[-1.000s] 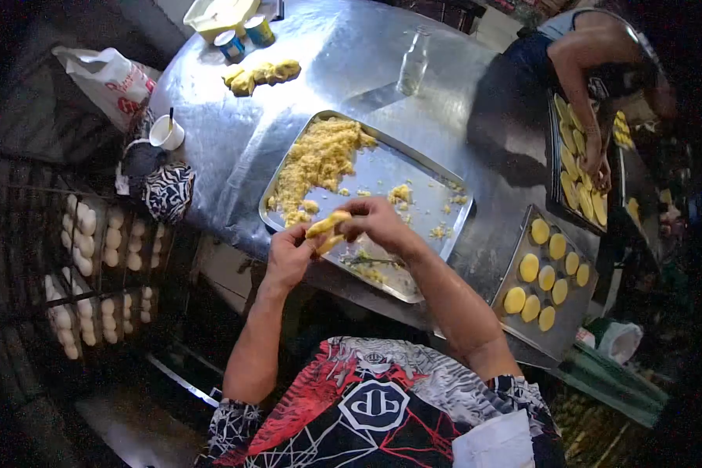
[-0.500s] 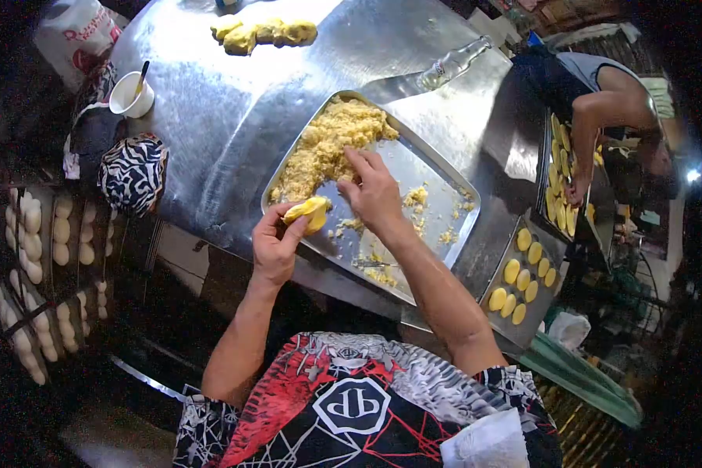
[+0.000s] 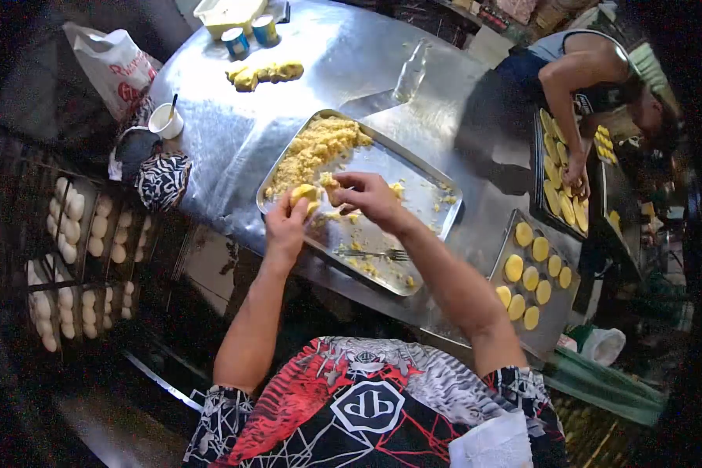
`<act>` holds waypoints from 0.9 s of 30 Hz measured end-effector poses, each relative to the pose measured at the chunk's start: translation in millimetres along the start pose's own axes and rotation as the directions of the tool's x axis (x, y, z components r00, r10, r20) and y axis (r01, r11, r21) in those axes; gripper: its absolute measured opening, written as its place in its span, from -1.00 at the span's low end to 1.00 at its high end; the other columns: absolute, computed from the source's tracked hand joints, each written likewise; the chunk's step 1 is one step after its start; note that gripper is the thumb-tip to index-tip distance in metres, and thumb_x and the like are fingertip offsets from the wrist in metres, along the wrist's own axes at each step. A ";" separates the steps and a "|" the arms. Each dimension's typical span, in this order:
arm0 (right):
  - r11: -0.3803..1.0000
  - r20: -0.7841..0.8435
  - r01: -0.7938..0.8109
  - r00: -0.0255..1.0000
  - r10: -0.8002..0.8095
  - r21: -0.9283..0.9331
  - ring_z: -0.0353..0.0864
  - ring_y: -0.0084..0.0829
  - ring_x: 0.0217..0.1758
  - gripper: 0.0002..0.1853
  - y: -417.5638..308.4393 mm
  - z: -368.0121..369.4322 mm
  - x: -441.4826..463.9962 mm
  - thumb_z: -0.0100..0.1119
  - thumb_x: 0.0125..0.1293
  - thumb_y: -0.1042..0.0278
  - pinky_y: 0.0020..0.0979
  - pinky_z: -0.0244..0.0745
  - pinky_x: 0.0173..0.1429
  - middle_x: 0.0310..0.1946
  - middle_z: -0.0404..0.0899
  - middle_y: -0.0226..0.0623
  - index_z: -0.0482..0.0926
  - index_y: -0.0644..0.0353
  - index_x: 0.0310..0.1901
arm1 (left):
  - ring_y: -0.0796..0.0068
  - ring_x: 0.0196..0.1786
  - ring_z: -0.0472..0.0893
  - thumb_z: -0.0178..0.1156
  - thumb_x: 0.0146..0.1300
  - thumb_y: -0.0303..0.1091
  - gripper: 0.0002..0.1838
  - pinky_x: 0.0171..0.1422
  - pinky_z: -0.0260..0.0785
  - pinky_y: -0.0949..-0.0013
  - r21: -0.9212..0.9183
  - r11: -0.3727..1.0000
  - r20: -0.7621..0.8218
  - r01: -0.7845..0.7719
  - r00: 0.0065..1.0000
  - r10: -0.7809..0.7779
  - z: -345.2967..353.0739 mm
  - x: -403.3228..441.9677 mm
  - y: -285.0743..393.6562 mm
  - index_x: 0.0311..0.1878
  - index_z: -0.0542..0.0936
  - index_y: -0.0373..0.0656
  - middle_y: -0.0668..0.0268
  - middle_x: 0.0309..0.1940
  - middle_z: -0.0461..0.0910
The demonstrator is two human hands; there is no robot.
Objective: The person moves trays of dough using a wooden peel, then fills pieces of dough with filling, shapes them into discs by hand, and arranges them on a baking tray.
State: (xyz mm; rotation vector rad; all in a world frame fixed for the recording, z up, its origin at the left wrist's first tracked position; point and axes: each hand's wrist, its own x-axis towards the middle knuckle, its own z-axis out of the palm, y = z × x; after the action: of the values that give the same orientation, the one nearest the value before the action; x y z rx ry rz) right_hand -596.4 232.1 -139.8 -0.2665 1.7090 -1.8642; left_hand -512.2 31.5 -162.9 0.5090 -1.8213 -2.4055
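Between the thumb and fingers of my left hand (image 3: 286,228) is a piece of yellow dough (image 3: 305,195), bent into a cup shape. My right hand (image 3: 373,204) pinches a small lump of crumbly yellow filling (image 3: 329,185) just beside the dough. Both hands are over the near left part of a metal tray (image 3: 449,226). A heap of the same crumbly filling (image 3: 313,151) covers the tray's far left side. Near the tray's front edge lies a fork (image 3: 378,254), with scattered crumbs about it.
On the metal table (image 3: 218,183) are a dough mass (image 3: 264,74), a glass bottle (image 3: 411,72) and a white cup (image 3: 165,122). A baking sheet (image 3: 558,304) of round yellow pieces stands right. Beyond it, a co-worker's hand (image 3: 576,173) touches pieces on another tray. Racked pale buns (image 3: 69,222) are left.
My right hand has come away from the filling heap with a lump and moved toward the left hand's dough. The view has shifted, showing more of the table's far end.
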 end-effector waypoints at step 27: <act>0.454 -0.270 0.089 0.698 -0.663 -0.887 0.60 -0.08 0.03 -0.72 18.8 20.0 -56.9 0.37 0.22 0.48 -0.22 0.51 0.14 -0.06 0.67 -0.10 0.73 0.21 -0.01 | 0.49 -0.09 0.69 0.10 0.54 -0.33 -0.68 0.03 0.56 0.38 -0.283 0.833 0.380 0.475 0.853 -0.357 75.0 15.0 -8.8 0.26 0.55 -0.19 0.32 -0.05 0.68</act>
State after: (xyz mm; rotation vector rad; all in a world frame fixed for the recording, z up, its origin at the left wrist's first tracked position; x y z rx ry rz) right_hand -534.8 246.1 -141.1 -0.5431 3.2100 -1.2723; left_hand -548.4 99.1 -156.6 0.5638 -1.3889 -3.2052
